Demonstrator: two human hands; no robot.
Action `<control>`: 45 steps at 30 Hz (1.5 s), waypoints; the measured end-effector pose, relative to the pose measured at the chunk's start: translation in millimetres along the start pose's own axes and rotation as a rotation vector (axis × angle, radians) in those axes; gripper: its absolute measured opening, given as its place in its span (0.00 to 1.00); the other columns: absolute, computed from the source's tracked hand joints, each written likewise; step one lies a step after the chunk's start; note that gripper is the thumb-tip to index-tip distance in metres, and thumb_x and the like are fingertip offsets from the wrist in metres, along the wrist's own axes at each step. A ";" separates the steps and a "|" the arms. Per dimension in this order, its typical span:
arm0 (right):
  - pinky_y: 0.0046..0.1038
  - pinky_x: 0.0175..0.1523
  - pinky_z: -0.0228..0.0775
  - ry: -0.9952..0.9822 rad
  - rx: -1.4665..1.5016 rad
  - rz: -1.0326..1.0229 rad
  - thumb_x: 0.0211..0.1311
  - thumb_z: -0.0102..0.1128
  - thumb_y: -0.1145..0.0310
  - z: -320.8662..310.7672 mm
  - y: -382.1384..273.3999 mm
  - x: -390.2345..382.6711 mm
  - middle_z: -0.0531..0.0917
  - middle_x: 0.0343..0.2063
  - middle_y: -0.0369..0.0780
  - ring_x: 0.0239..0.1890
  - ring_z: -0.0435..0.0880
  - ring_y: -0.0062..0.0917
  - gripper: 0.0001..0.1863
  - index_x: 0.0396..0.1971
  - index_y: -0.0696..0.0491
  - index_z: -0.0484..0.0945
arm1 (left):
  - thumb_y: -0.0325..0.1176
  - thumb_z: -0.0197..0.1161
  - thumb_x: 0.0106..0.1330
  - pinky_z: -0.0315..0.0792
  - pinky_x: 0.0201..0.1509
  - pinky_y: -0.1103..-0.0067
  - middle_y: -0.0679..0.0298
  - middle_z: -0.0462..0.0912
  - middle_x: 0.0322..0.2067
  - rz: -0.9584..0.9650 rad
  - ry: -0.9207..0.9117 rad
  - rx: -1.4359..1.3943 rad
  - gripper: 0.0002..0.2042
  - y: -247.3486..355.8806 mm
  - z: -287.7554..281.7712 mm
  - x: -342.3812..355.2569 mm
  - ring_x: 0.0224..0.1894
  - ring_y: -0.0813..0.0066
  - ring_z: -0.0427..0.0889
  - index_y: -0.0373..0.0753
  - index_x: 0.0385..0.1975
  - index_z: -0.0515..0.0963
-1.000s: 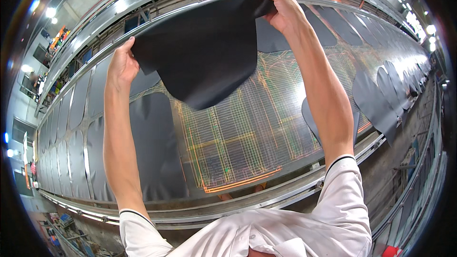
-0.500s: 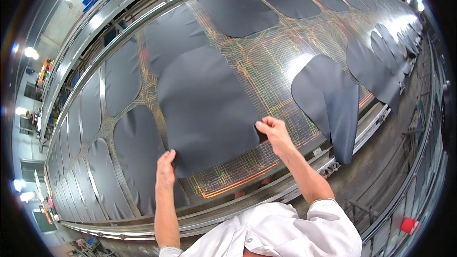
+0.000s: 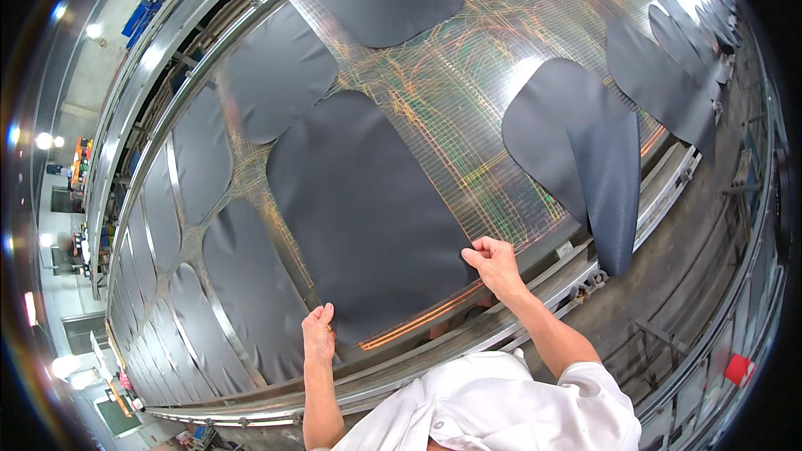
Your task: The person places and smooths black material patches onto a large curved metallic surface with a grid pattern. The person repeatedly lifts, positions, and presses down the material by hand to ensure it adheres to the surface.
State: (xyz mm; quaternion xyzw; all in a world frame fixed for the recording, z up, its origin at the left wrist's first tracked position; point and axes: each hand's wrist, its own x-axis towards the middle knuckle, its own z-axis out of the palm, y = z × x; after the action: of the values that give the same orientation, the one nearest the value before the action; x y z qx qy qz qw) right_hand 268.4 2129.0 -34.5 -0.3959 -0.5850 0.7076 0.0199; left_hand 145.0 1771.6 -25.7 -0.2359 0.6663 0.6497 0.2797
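Note:
A large dark grey sheet piece (image 3: pixel 368 209) with a rounded far end lies spread before me on the line-marked table surface (image 3: pixel 468 150). My left hand (image 3: pixel 319 332) pinches its near left corner. At the near right corner, my right hand (image 3: pixel 493 263) grips the edge between thumb and fingers. The sheet's near edge runs close to an orange line on the table. To the right is another dark sheet (image 3: pixel 543 117), with one part folded over and its textured underside (image 3: pixel 614 200) hanging past the table's edge.
Several similar dark sheets, including one at my left (image 3: pixel 246 276), cover the long table. A metal rail (image 3: pixel 242 426) runs along the near edge, with another rail (image 3: pixel 159 108) on the far side. A red object (image 3: pixel 738 370) is at the far right.
Both hands have come down and toward me, and the large sheet now lies flatter, its near edge close to the orange line. The view has shifted slightly.

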 end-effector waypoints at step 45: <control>0.19 0.18 0.73 0.114 -0.122 0.199 0.55 0.68 0.69 -12.7 1.6 -22.4 0.75 0.15 0.34 0.15 0.75 0.14 0.13 0.20 0.60 0.75 | 0.38 0.71 0.60 0.62 0.19 0.88 0.77 0.71 0.16 -0.159 0.110 0.261 0.12 -37.6 -9.0 -33.0 0.16 0.90 0.66 0.45 0.21 0.74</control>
State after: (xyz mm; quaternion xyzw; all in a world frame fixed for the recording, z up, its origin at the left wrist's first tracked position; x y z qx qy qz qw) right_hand 291.9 2127.8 -23.8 -0.4918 -0.5826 0.6457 -0.0413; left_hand 194.1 1759.4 -30.9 -0.2849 0.7386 0.5198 0.3213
